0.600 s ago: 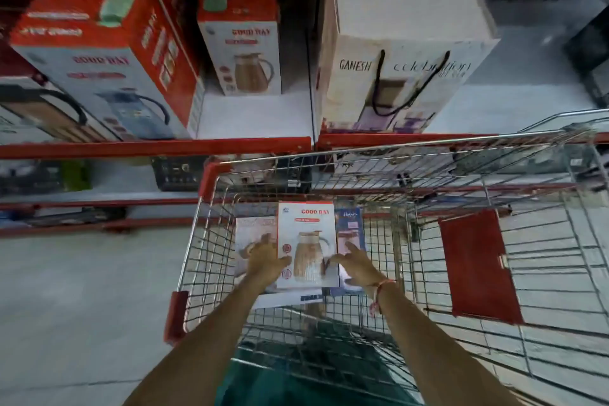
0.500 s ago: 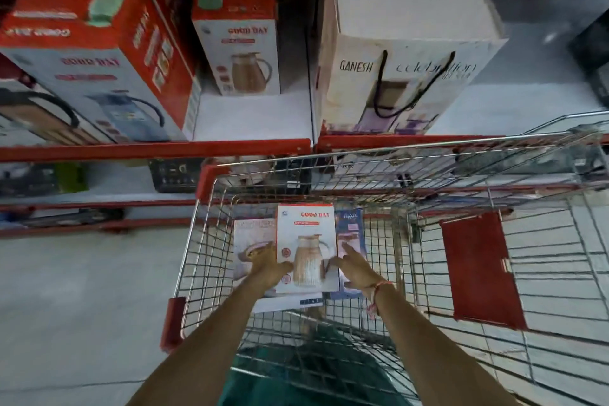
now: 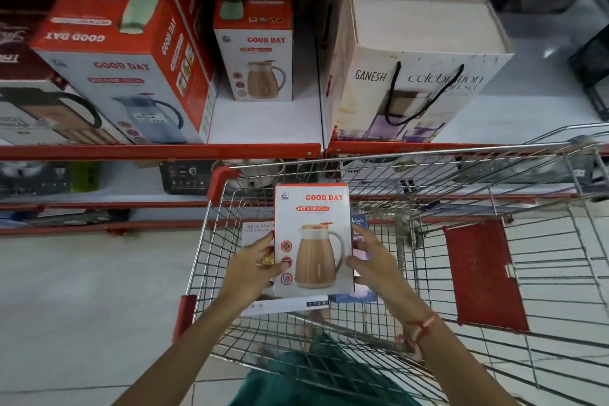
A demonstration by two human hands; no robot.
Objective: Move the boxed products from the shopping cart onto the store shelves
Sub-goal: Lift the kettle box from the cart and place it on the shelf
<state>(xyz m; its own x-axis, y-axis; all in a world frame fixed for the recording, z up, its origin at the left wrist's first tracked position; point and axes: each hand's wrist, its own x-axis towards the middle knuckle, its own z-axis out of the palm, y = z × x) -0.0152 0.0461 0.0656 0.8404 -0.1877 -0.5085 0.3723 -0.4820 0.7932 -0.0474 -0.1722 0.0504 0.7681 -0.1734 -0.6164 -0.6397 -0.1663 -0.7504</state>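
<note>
A white and red GOOD DAY box (image 3: 313, 237) with a brown jug pictured on it is held upright inside the wire shopping cart (image 3: 408, 181). My left hand (image 3: 253, 269) grips its left edge and my right hand (image 3: 372, 260) grips its right edge. Under it in the cart lie a white Sigma box (image 3: 255, 231) and a blue box (image 3: 359, 224), both partly hidden. A matching GOOD DAY box (image 3: 257, 56) stands on the red-edged store shelf (image 3: 263, 123) straight ahead.
A larger GOOD DAY box (image 3: 131, 76) stands left on the shelf, a white GANESH gift box (image 3: 418, 76) right of a divider. Bare shelf lies in front of the small box. The cart's red seat flap (image 3: 481, 273) hangs right. Lower shelves hold dark boxes.
Both hands have lifted the GOOD DAY box up from the cart's floor; it now stands higher and looks larger. The other cart boxes stayed put.
</note>
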